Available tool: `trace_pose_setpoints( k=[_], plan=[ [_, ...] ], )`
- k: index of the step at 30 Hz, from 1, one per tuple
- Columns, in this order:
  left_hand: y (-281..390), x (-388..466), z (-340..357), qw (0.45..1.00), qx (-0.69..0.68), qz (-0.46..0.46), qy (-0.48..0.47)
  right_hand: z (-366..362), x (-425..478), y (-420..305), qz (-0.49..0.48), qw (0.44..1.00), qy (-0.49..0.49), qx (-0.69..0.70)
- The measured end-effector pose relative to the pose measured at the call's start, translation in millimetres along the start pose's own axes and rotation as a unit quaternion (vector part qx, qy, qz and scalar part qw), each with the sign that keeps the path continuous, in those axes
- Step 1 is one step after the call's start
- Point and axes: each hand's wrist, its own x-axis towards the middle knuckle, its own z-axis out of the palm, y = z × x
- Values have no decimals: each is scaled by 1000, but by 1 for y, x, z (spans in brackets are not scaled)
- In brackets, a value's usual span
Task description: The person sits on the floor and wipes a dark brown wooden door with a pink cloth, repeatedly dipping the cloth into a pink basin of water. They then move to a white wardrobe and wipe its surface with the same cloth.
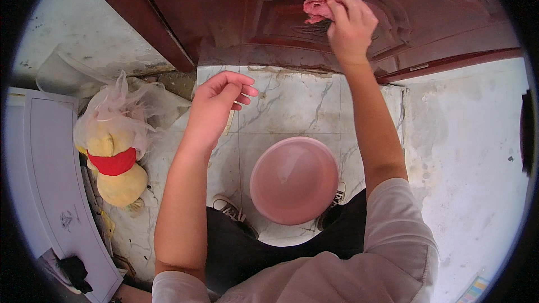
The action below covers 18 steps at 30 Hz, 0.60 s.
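Note:
My right hand (353,25) grips a crumpled pink cloth (318,7) and holds it against the carved panel of a dark red wooden door (286,33). Parts of the cloth are hidden under the fingers. Held above the floor, left of the middle, my left hand (223,97) has loosely curled fingers and nothing in it. Between my feet a round pink plastic basin (294,181) stands on the floor. Liquid in it cannot be made out for certain.
Marbled tiles (286,105) cover the floor. At the left lies a yellow plush toy (122,185) with a red band, partly under sheer pale netting (122,105). A white cabinet (63,185) stands beyond it. A stained white wall (459,155) runs along the right.

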Motion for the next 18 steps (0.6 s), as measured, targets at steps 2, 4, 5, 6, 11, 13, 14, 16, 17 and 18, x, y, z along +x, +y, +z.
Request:
trace_pose_setpoints(
  k=[2, 4, 5, 6, 11, 13, 14, 16, 17, 18],
  plan=[
    [-1, 0, 2, 1000, 0, -4, -1, 13, -4, -24, 35, 999, -5, 38],
    [-3, 4, 7, 1000, -1, 1, -8, 31, -7, -50, 51, 996, 8, 69],
    [-3, 5, 9, 1000, 0, 7, -10, 30, -8, -60, 24, 993, -7, 119],
    [-3, 6, 13, 1000, 3, 11, -16, 44, -14, -61, -26, 977, -51, 206],
    [-7, 15, 23, 1000, 23, -1, -1, 46, -8, -72, -141, 978, -53, 145],
    [-6, 20, 25, 1000, 14, 3, 6, 32, 2, -41, -153, 979, -53, 125],
    [-3, 21, 29, 1000, 19, 0, 20, 22, 7, -24, -158, 979, -54, 115],
    [-3, 26, 37, 1000, 21, -1, 15, 11, 7, 6, -141, 985, -40, 96],
    [-4, 28, 41, 1000, 22, -2, 14, 6, 7, 19, -132, 987, -32, 87],
    [-5, 31, 47, 1000, 21, -3, 5, 0, 4, 34, -99, 992, -19, 77]
  ],
)
